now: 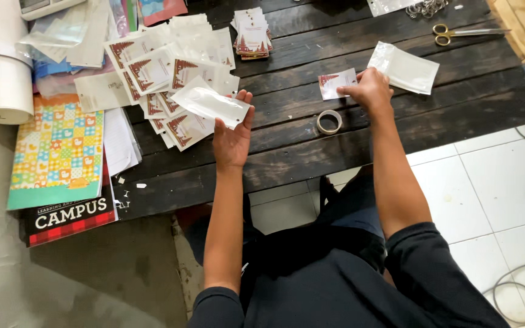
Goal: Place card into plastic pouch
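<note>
1. Pouch (pixel 211 104): clear plastic, flat and pale, pinched at its lower edge between thumb and fingertips of the left hand (pixel 232 136), which is raised palm-up above the dark wooden table (pixel 299 152). Holding it near the mouth edge, level, would probably keep the opening easy to reach.
2. Card (pixel 335 84): small, white, with a red tree print, lying flat on the table under the fingertips of the right hand (pixel 370 90); the fingers press down on its right edge, curled but not closed around it. Sliding the card to the table edge or lifting one corner seems the surest way to pick it up unbent.
3. Second clear pouch (pixel 405 68): just beyond the right knuckles.
4. Tape roll (pixel 329 121): between the two hands, nearer the body.
5. Heap of filled pouches (pixel 171 79): beyond the left fingertips.
6. Card stack (pixel 252 33) and scissors (pixel 448 33): farther off, at the table's back.
</note>
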